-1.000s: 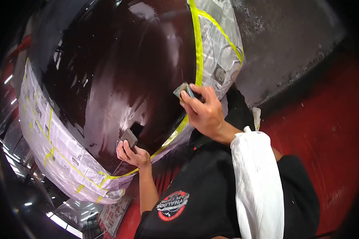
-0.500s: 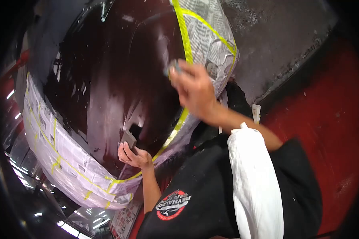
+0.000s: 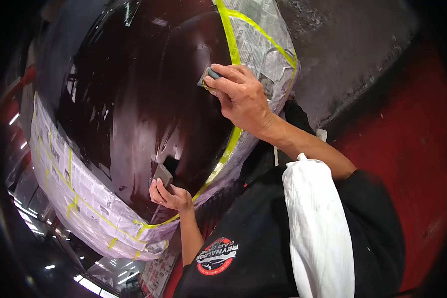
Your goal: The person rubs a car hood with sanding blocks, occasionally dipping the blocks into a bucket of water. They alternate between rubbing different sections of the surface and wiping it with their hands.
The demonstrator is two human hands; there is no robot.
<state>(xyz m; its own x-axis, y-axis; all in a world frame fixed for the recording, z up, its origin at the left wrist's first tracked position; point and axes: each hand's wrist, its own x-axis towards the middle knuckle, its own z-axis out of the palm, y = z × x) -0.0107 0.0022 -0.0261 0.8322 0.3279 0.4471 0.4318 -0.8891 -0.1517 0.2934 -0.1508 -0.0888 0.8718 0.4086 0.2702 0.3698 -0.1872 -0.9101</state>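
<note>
A dark, glossy car panel [image 3: 149,74] with pale, streaky wet-looking reflections curves in front of me. My right hand [image 3: 243,97] is closed on a small grey folded piece of sandpaper [image 3: 202,79] with a yellowish edge, low over the panel beside the yellow tape. Lower left, a grey rectangular block [image 3: 162,174] sits between the fingers and thumb of my left hand [image 3: 171,197]. The block is close to the panel surface, and its dark reflection shows just above it.
Yellow masking tape [image 3: 228,146] edges the panel. Newspaper under clear plastic [image 3: 94,198] covers the left side, and more newspaper [image 3: 263,44] the right. White cloth [image 3: 318,223] hangs before my black shirt. Red floor [image 3: 402,164] lies at the right.
My right hand, blurred before, is now sharp and slightly further up and left, with the sandpaper still in it. The left hand and its block have barely shifted.
</note>
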